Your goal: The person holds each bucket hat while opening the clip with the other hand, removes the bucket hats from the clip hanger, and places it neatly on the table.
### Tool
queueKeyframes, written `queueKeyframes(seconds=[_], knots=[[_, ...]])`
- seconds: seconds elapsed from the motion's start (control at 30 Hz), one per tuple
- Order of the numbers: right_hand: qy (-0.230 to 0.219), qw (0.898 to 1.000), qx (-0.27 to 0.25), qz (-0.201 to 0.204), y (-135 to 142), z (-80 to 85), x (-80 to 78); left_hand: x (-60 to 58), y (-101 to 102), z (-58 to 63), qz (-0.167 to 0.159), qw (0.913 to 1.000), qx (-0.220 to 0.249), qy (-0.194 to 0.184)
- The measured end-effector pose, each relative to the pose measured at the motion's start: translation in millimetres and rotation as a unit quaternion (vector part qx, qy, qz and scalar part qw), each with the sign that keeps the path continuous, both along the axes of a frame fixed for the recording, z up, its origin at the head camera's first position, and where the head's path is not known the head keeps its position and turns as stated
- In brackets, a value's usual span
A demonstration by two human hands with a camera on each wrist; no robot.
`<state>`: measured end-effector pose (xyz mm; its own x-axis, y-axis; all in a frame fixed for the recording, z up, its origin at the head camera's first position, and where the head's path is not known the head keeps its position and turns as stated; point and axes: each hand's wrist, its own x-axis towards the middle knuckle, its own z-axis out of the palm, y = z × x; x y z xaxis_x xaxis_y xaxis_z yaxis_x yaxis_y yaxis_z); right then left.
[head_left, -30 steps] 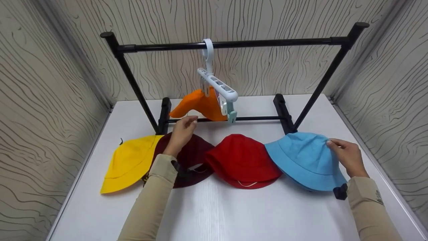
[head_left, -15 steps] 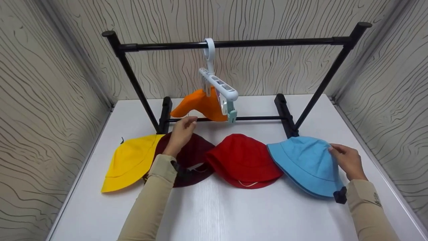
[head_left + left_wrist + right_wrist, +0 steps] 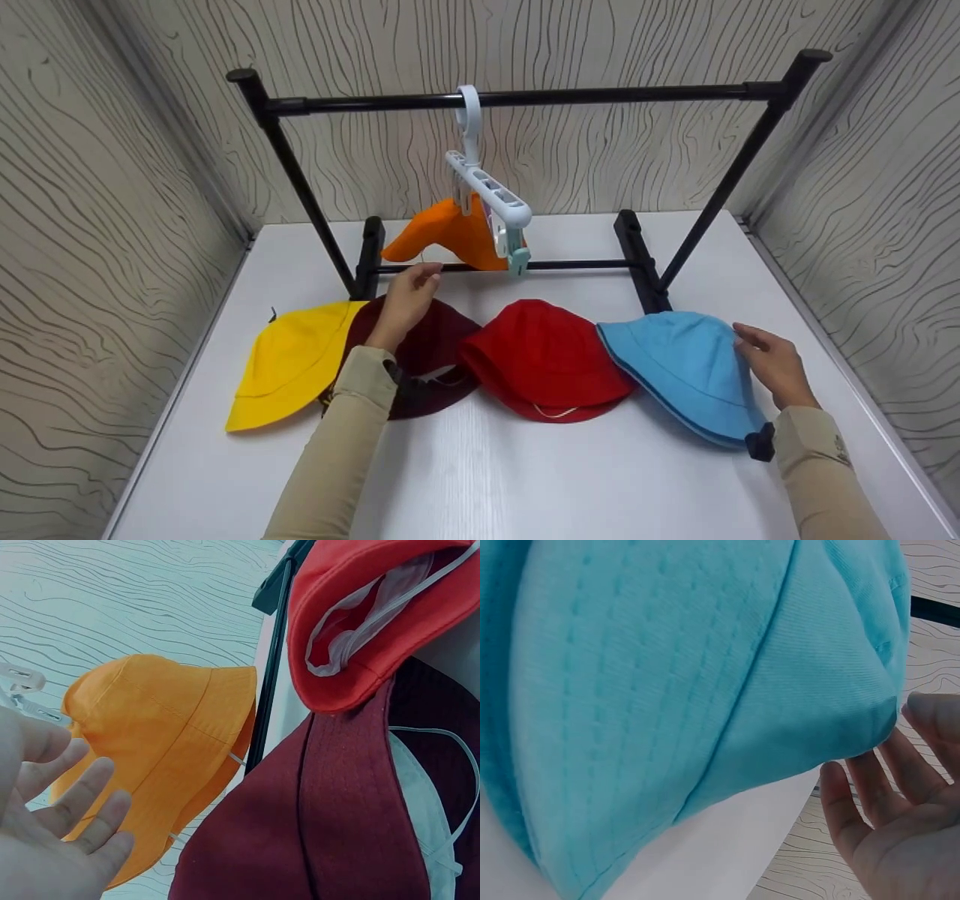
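A light blue bucket hat lies at the right end of a row of hats on the white table. My right hand is at the right side of its crown, fingers loosely spread. In the right wrist view its fingertips meet the edge of the hat's crown, and the thumb stands slightly off it. My left hand hovers over the maroon hat, relaxed and holding nothing. Just beyond it an orange hat hangs from a pale clip hanger; the left wrist view shows the fingers spread beside that orange hat.
A black rack carries the hanger on its top bar. A yellow hat lies at the left, and a red hat sits between the maroon and blue ones. Patterned walls enclose the table at the back and sides.
The blue hat has shifted slightly toward the front and turned a little, with my right hand moving along. That hand's grip on the crown has loosened. My left hand stays where it was.
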<state>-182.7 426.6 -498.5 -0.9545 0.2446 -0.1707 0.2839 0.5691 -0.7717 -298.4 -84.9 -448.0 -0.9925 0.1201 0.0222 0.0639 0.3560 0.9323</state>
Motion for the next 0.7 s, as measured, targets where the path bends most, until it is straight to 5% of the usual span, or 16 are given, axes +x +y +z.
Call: queueKeyframes(seconds=[0.37,0.7], knots=[[-0.082,0.997,0.002,0.014,-4,0.5,-7.1,-1.0,-2,-2.4,0.002,1.0,-0.001,0.004],[-0.033,0.999,0.017,-0.021,-22,9.9,-18.6,-2.7,-3,-1.4,0.003,0.9997,0.006,0.023]])
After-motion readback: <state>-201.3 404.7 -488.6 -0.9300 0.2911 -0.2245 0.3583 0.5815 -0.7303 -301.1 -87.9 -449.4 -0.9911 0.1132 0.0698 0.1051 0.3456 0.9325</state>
